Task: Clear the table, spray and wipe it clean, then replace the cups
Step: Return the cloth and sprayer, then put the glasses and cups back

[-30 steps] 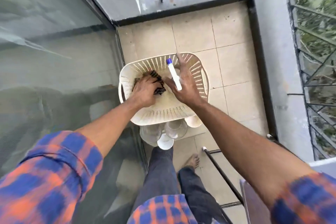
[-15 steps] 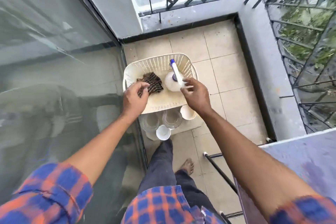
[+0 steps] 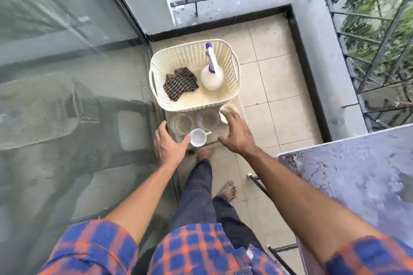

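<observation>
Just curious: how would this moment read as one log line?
left hand: open by small white cup | right hand: open near cream cup

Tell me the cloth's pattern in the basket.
Dark checked weave, brown and greenish stripes, on the cloth in the head view.

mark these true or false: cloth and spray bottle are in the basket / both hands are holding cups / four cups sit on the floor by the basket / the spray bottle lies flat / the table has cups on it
1. The cloth and spray bottle are in the basket: true.
2. Both hands hold cups: false. The left hand and right hand are open, only reaching.
3. Four cups sit by the basket: true: two glasses, a white mug, a cream cup.
4. The spray bottle lies flat: false, it stands upright.
5. The table has cups on it: false, none show.
</observation>
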